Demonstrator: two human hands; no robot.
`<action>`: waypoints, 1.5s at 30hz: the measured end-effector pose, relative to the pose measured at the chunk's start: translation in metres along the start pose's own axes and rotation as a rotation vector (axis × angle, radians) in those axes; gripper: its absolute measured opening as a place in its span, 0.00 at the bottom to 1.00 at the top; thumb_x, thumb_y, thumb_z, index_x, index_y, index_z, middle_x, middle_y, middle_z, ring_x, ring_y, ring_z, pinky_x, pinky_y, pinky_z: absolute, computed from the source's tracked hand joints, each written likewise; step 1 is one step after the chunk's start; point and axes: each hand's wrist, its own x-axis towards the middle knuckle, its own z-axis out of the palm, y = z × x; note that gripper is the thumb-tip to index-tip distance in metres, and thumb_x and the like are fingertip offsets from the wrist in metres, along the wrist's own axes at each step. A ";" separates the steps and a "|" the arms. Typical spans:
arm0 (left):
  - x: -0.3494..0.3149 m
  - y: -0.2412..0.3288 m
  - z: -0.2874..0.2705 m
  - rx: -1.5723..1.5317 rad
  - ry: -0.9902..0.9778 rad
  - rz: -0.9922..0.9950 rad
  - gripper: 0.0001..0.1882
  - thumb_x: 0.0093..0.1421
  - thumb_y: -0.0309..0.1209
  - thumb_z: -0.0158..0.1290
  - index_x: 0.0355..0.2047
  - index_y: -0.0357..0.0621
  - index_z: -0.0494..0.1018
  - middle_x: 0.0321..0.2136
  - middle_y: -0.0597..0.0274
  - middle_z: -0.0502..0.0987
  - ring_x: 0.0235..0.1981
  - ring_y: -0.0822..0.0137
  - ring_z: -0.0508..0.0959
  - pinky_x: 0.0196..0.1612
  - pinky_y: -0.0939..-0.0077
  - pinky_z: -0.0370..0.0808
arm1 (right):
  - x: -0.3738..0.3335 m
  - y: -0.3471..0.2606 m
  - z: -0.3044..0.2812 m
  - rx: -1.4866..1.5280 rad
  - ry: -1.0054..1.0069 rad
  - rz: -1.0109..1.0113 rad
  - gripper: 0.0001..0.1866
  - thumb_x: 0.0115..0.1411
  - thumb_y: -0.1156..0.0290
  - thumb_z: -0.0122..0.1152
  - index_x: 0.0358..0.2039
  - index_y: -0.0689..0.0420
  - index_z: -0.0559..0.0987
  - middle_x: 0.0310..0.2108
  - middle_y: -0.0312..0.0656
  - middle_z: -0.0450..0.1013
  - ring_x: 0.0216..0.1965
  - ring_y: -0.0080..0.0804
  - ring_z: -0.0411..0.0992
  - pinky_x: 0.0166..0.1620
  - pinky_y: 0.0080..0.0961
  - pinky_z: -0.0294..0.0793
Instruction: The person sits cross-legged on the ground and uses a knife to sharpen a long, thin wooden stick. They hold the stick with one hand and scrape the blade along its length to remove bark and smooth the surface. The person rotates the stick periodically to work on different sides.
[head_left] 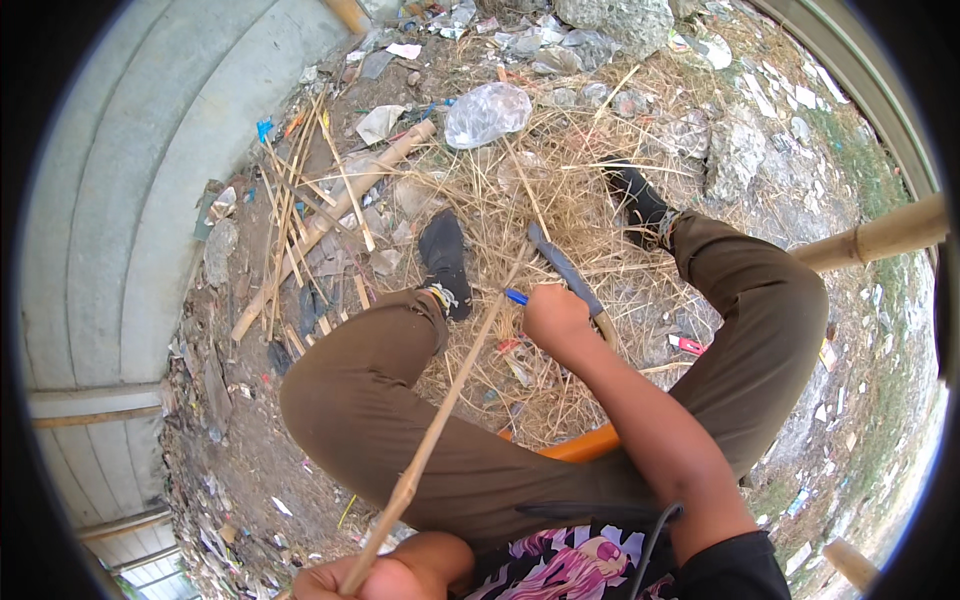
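A long, thin bamboo stick [440, 425] runs slantwise from the lower left up toward the middle, over my left thigh. My left hand [390, 578] is closed round its near end, close to my body. In my closed right hand [557, 320] is a slim blue pen-like tool [516, 297], its tip at the stick's far part; most of it is hidden in my fist. Just beyond that hand a dark-bladed billhook [567, 268] with a wooden handle lies on the straw, between my feet.
Split bamboo sticks [290, 215] lie in a pile at the left, across a thick bamboo pole [325, 225]. Ahead is a clear plastic bag [488, 115] on straw and litter. A rock [735, 155] and another bamboo pole [870, 238] are at the right; a grey wall [130, 200] stands left.
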 end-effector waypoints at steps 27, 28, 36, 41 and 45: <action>0.005 -0.008 -0.004 0.122 0.034 -0.056 0.11 0.74 0.45 0.40 0.40 0.56 0.65 0.23 0.79 0.53 0.17 0.84 0.53 0.18 0.88 0.50 | -0.069 -0.047 -0.004 0.333 0.031 -0.259 0.14 0.60 0.65 0.59 0.24 0.63 0.81 0.15 0.57 0.72 0.18 0.55 0.73 0.28 0.46 0.74; 0.004 -0.005 -0.004 0.120 0.030 -0.080 0.11 0.74 0.45 0.40 0.40 0.56 0.65 0.23 0.79 0.53 0.17 0.84 0.53 0.18 0.88 0.50 | -0.099 -0.057 -0.019 0.354 0.043 -0.342 0.14 0.60 0.66 0.59 0.24 0.63 0.80 0.16 0.57 0.72 0.19 0.57 0.74 0.28 0.47 0.74; -0.016 0.022 -0.002 -0.340 -0.109 -0.187 0.16 0.74 0.50 0.39 0.36 0.56 0.67 0.24 0.77 0.55 0.19 0.77 0.53 0.21 0.78 0.50 | -0.145 -0.033 -0.025 0.218 0.049 -0.296 0.13 0.59 0.66 0.58 0.25 0.64 0.79 0.20 0.59 0.75 0.24 0.60 0.76 0.31 0.52 0.78; -0.017 0.019 -0.001 -0.394 -0.060 -0.148 0.18 0.73 0.52 0.38 0.33 0.56 0.66 0.23 0.75 0.55 0.19 0.76 0.54 0.21 0.78 0.50 | -0.198 -0.059 -0.057 0.288 0.023 -0.392 0.10 0.57 0.68 0.60 0.27 0.62 0.81 0.19 0.59 0.74 0.24 0.59 0.76 0.33 0.49 0.77; -0.021 0.026 0.000 -0.411 -0.131 -0.169 0.20 0.73 0.52 0.37 0.31 0.55 0.64 0.23 0.75 0.55 0.19 0.76 0.54 0.21 0.78 0.51 | -0.162 -0.036 -0.032 0.245 0.073 -0.233 0.12 0.58 0.68 0.58 0.26 0.64 0.81 0.20 0.61 0.74 0.24 0.60 0.75 0.32 0.49 0.77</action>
